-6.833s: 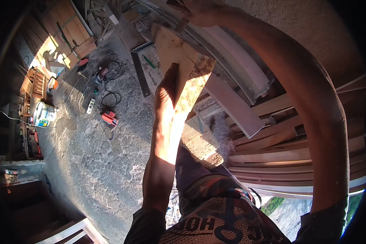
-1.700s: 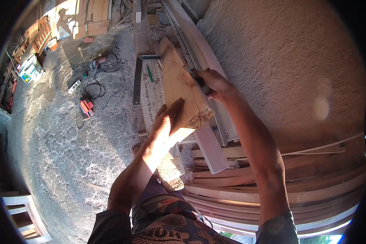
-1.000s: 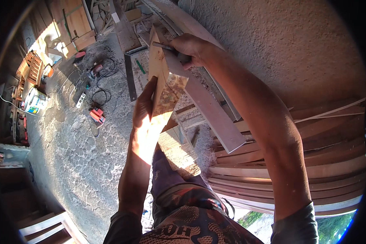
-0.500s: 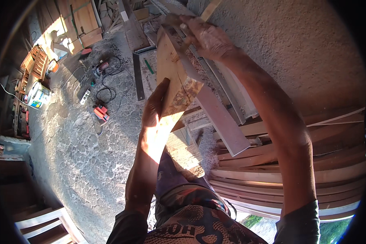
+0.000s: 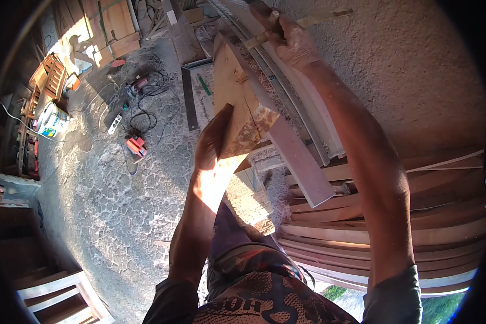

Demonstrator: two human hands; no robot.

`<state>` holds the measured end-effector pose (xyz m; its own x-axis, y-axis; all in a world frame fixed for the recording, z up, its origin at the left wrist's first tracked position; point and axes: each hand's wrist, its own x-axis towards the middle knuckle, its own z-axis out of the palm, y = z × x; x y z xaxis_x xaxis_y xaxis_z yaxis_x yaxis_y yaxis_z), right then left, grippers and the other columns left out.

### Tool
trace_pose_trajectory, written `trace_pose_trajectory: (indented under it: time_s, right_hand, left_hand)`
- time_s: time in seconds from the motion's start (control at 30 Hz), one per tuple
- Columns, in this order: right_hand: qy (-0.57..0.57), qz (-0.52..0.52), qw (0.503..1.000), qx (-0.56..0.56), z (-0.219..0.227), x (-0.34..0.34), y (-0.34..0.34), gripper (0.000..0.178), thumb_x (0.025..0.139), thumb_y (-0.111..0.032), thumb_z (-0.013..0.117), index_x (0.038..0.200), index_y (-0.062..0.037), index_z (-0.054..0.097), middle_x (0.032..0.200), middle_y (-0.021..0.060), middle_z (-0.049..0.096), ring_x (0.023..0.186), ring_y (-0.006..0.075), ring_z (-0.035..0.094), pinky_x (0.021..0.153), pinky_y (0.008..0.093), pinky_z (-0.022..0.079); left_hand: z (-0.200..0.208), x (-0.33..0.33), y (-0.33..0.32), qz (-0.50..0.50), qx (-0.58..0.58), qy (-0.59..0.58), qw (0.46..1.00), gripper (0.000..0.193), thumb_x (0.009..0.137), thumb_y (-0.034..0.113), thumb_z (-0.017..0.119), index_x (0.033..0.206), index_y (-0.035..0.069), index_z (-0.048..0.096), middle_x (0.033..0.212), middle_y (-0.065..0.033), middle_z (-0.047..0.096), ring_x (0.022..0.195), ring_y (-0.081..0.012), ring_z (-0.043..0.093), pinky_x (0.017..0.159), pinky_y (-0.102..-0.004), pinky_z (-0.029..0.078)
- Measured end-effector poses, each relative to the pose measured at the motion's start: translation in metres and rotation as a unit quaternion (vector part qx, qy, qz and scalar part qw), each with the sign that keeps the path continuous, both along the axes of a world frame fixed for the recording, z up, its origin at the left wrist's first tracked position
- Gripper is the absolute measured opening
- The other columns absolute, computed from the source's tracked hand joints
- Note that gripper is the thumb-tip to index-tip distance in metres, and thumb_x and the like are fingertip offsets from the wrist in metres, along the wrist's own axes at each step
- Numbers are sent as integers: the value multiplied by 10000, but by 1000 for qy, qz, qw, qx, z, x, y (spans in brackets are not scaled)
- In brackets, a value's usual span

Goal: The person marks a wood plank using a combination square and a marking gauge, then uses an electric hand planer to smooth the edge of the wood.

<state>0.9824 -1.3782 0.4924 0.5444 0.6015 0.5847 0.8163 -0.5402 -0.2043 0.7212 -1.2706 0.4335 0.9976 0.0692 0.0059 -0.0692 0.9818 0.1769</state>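
A thick, light-coloured wooden board (image 5: pixel 240 81) stretches away from me, with a crack and a rough, bark-brown patch at its near end. Along that near part my left hand (image 5: pixel 213 140) is closed on its left edge. My right hand (image 5: pixel 297 46) is raised beyond the board's right side, wrapped round a wooden marking gauge (image 5: pixel 324 19). The gauge has a long thin bar and a darker block; my fingers partly hide it. Under the board, a reddish plank (image 5: pixel 299 162) slants toward me. A carpenter's square (image 5: pixel 189 102) and a green pencil (image 5: pixel 204 85) lie left of the board.
Stacked planks (image 5: pixel 383 237) fill the lower right, beside a rough wall (image 5: pixel 416 81). On the cracked floor at left are a red power tool (image 5: pixel 136 145), a grinder-like tool (image 5: pixel 139 83) with a looping cord, a power strip (image 5: pixel 114 123) and a white bucket (image 5: pixel 52 120).
My right hand has moved up and right with the marking gauge, away from the board's far end. My left hand still holds the board, which appears slightly farther right.
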Motion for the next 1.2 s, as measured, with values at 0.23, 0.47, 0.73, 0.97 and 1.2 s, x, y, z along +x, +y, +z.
trace_pose_trajectory:
  time_s: [0.23,0.47,0.73,0.97,1.2]
  right_hand:
    - [594,-120,789,100,9,-50,22,244,997,-243,511,1011,-25,620,758,68,627,645,189,639,686,413,592]
    - [657,-80,731,167,-18,-66,35,265,932,-248,635,1046,-9,661,896,89,705,711,173,692,626,378,614]
    - [689,-60,702,169,-27,-47,26,270,925,-201,632,1086,15,650,980,136,712,817,194,716,754,339,607]
    - [674,-66,718,161,-16,-54,28,298,920,-188,620,1125,28,629,1007,144,708,847,185,715,759,326,600]
    - [625,-75,764,142,-13,-51,34,267,914,-176,595,1109,3,630,989,122,705,821,150,706,709,300,594]
  left_hand:
    - [0,1,12,-25,-7,-1,1000,343,1026,182,555,1255,-73,548,1108,-203,687,944,-250,726,765,-328,639]
    - [-23,6,17,-6,57,52,997,446,1010,244,599,1317,-65,505,1164,-184,660,994,-238,699,865,-346,594]
    - [-30,18,5,16,30,60,998,352,997,177,612,1241,-71,563,1097,-204,689,957,-245,723,832,-334,624]
    - [-16,15,5,6,86,70,994,452,998,264,610,1291,-70,524,1116,-168,671,945,-213,705,808,-321,600]
    - [-8,14,9,-28,41,28,998,386,1010,224,574,1264,-65,538,1079,-198,685,880,-247,733,728,-335,641]
